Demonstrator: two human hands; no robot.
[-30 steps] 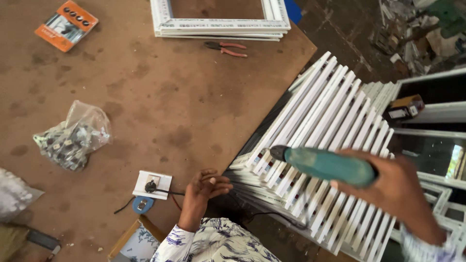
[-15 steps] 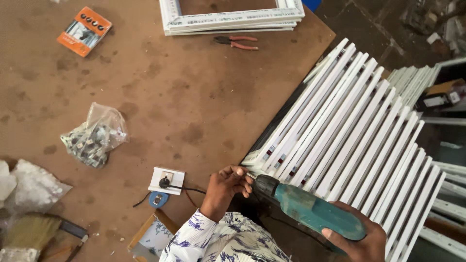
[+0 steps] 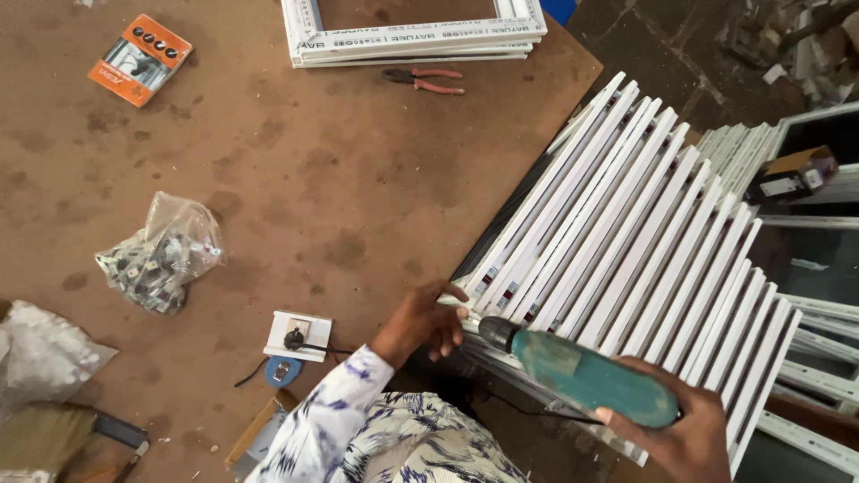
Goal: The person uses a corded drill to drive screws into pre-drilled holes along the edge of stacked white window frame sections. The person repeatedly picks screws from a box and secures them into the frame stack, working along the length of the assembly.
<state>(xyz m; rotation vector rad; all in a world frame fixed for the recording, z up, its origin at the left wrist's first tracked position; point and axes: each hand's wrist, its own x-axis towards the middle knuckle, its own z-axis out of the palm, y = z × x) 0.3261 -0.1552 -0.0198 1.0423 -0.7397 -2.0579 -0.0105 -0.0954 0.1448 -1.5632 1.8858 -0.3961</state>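
My right hand grips a teal electric drill, its chuck pointing left toward the lower corner of a stack of white window frames that lean against the brown table's right edge. My left hand, in a patterned sleeve, rests with its fingers on the near corner of the frontmost frame, right beside the drill's tip.
A white socket block with a black plug lies left of my left hand. A clear bag of hardware and a white bag sit at the left. Red-handled pliers, stacked white frames and an orange packet lie at the far side.
The drill has come down from over the frames to their lower corner. My left hand has moved right from near the socket block onto the frame corner.
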